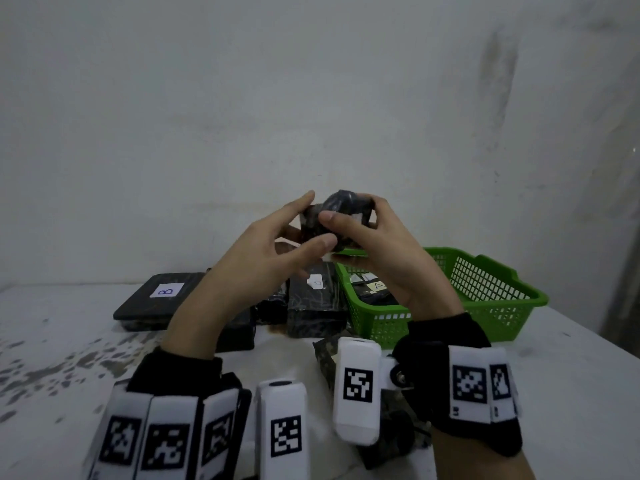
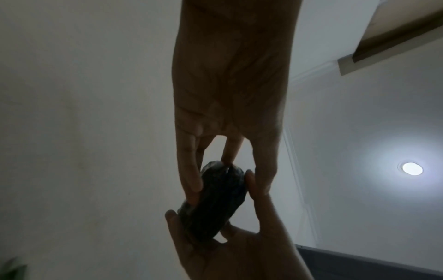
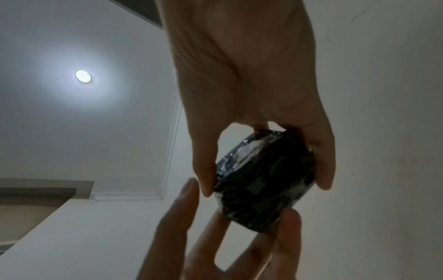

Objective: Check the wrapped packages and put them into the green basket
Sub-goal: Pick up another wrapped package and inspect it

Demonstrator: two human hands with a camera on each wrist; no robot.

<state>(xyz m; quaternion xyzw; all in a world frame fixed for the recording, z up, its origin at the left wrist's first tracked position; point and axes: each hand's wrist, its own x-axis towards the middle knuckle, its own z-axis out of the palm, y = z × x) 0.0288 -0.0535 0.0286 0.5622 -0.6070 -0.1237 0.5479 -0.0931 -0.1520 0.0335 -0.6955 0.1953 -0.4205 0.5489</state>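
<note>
A small round package (image 1: 343, 204) wrapped in shiny black film is held up in front of the wall, above the table. My left hand (image 1: 316, 220) pinches its left side between thumb and fingers. My right hand (image 1: 348, 211) grips its right side, with the thumb on the near face. In the left wrist view the package (image 2: 215, 204) sits between my left hand's fingers (image 2: 191, 181). In the right wrist view my right hand (image 3: 263, 176) is curled round the package (image 3: 261, 189). The green basket (image 1: 491, 292) stands at the right, below my right hand.
Several black wrapped packages lie on the white table: a flat one labelled B (image 1: 162, 296) at the left and a block (image 1: 315, 306) beside the basket. A package labelled A (image 1: 379, 286) lies inside the basket. Another dark package (image 1: 325, 355) lies near my wrists.
</note>
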